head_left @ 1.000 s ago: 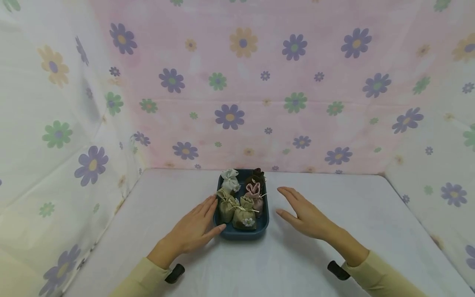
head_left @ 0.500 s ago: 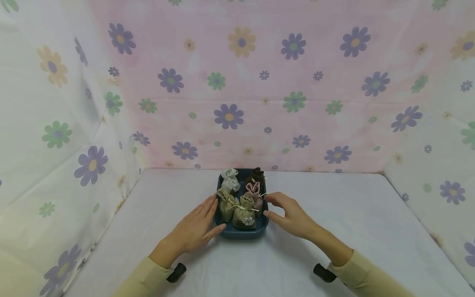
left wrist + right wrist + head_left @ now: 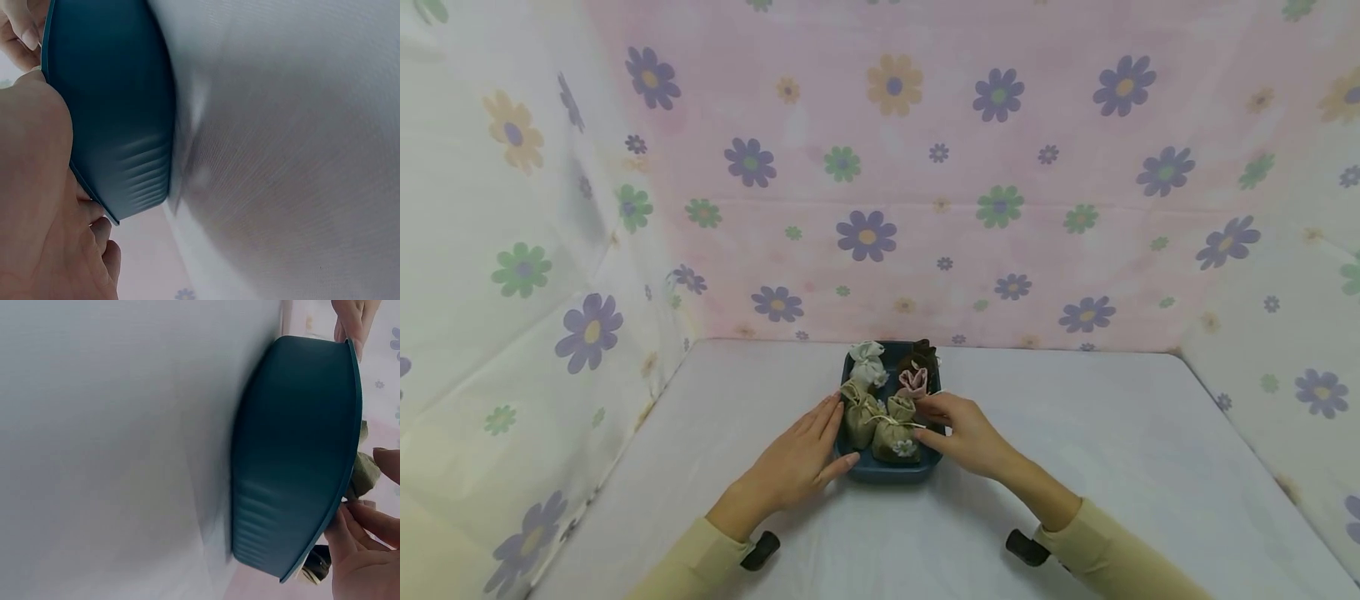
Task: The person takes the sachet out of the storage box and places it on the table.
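A dark blue tray point(image 3: 887, 475) holds several small drawstring pouches. Two green pouches, one with a flower point(image 3: 904, 448) and one to its left point(image 3: 859, 423), fill the near part; a white pouch point(image 3: 867, 367) and a dark brown pouch point(image 3: 922, 358) sit at the far end. My left hand point(image 3: 793, 458) rests along the tray's left rim, fingers straight. My right hand point(image 3: 973, 437) reaches over the right rim, its thumb and fingers apart at the pink pouch point(image 3: 913, 382), whose body the hand mostly hides. In the right wrist view, a green pouch point(image 3: 364, 476) shows beyond that gap.
The tray stands on a white-covered table point(image 3: 760, 392), near its back edge. A pink flowered cloth point(image 3: 925, 175) hangs behind, with white flowered cloth point(image 3: 467, 350) at both sides. Black straps point(image 3: 762, 550) are on both wrists.
My right hand has moved left from beside the tray to over its right rim, reaching the pink pouch. My left hand has stayed at the left rim. The pouches look unmoved.
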A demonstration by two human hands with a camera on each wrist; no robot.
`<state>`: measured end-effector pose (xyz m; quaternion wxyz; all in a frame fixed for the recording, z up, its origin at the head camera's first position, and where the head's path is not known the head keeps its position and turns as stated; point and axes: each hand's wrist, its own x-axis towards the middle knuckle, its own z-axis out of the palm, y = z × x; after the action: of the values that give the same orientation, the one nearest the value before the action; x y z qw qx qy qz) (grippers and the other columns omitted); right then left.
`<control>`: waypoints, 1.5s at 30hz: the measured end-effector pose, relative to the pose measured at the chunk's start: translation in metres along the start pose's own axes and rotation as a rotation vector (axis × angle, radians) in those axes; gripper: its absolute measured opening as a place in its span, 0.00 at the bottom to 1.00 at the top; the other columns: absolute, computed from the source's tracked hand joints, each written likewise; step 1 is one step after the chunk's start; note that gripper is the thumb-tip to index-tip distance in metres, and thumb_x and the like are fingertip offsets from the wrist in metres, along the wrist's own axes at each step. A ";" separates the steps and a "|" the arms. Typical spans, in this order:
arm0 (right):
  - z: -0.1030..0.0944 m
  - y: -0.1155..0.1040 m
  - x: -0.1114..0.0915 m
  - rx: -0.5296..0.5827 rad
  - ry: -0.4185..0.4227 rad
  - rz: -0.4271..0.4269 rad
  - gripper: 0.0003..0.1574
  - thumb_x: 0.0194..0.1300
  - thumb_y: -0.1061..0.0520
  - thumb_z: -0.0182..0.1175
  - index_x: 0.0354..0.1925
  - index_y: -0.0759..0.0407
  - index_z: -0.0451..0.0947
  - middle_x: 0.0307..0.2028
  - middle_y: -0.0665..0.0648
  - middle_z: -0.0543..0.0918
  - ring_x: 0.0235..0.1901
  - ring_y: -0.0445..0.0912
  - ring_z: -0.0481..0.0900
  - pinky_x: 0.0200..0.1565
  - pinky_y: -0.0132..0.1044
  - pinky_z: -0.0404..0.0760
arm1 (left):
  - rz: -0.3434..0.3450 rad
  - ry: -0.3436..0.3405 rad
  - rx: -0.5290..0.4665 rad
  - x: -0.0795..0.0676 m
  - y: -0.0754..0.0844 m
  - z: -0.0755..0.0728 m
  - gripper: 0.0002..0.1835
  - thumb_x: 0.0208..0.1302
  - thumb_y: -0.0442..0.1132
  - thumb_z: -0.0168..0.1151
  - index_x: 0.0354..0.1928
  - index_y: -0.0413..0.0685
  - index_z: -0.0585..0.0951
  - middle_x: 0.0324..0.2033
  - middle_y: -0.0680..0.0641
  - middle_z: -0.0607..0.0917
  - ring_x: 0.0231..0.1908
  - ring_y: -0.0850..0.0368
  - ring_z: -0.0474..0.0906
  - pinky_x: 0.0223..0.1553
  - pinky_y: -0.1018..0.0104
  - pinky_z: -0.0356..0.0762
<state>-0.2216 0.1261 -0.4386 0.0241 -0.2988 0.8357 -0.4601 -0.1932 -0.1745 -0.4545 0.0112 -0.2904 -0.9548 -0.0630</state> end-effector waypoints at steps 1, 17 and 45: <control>0.001 0.000 0.001 -0.003 0.000 -0.006 0.25 0.70 0.59 0.67 0.62 0.67 0.77 0.55 0.63 0.81 0.58 0.57 0.83 0.59 0.46 0.81 | -0.001 -0.001 -0.004 0.000 0.000 0.000 0.48 0.78 0.68 0.36 0.79 0.31 0.51 0.80 0.34 0.47 0.79 0.40 0.46 0.76 0.46 0.54; 0.018 -0.002 0.015 -0.056 0.015 0.008 0.23 0.67 0.59 0.70 0.58 0.64 0.80 0.50 0.57 0.86 0.49 0.50 0.86 0.51 0.42 0.85 | -0.017 0.013 -0.041 -0.001 0.001 0.002 0.41 0.83 0.60 0.33 0.79 0.32 0.50 0.80 0.36 0.48 0.79 0.41 0.46 0.77 0.47 0.53; 0.022 -0.004 0.023 -0.109 0.013 0.029 0.14 0.67 0.58 0.70 0.50 0.60 0.83 0.49 0.54 0.86 0.39 0.42 0.77 0.40 0.35 0.78 | -0.044 -0.003 -0.046 0.002 0.002 0.003 0.40 0.83 0.60 0.32 0.80 0.34 0.48 0.80 0.37 0.46 0.80 0.43 0.44 0.77 0.48 0.51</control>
<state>-0.2312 0.0960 -0.4427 0.0088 -0.2845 0.8638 -0.4157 -0.1933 -0.1716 -0.4571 0.0018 -0.2696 -0.9593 -0.0846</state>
